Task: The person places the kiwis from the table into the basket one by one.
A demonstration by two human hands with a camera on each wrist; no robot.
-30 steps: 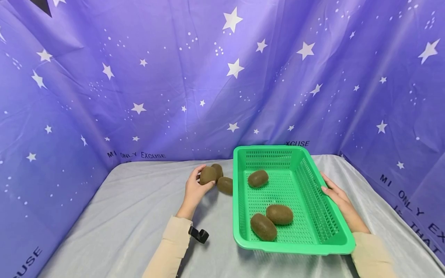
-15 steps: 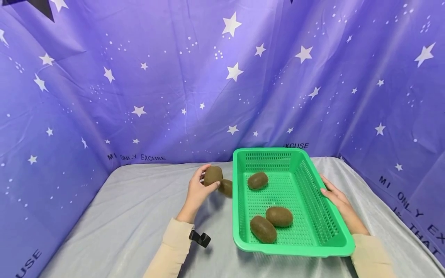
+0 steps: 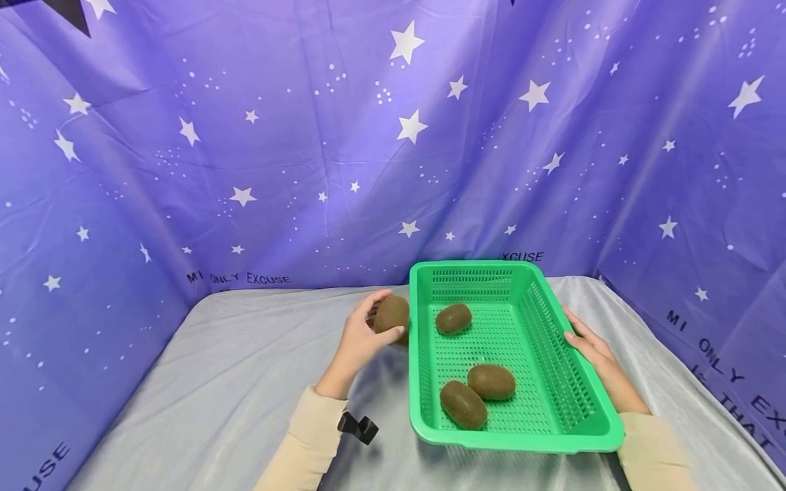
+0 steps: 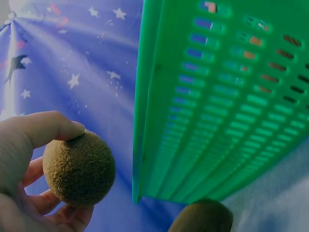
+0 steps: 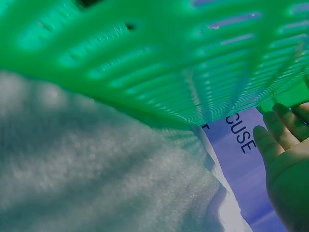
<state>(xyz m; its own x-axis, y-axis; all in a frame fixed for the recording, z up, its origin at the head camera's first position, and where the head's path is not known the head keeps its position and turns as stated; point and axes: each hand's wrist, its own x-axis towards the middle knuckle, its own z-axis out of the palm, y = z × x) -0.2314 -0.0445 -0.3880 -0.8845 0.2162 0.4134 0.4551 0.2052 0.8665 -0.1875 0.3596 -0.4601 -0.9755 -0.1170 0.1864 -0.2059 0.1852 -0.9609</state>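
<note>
My left hand (image 3: 362, 341) holds a fuzzy brown kiwi (image 3: 391, 315) between thumb and fingers, just outside the left rim of a green plastic basket (image 3: 415, 382). In the left wrist view the held kiwi (image 4: 79, 168) hangs beside the slotted basket wall (image 4: 193, 140), and another kiwi (image 4: 205, 217) shows low by the basket's lower edge. From the head view that second one is mostly covered by the hand and held fruit. My right hand (image 3: 602, 354) grips the basket's right rim, thumb on top. Inside the basket lie three kiwis (image 3: 454, 318), one far and two near.
A grey cloth (image 3: 245, 382) covers the table. Purple star-printed curtains (image 3: 307, 136) rise behind it and at both sides. On the left wrist sits a black camera mount (image 3: 358, 427), close to the basket's left side.
My left hand has lifted a kiwi and carried it right, up to the basket's left rim, passing over the other loose fruit. My right hand and the basket stay in place.
</note>
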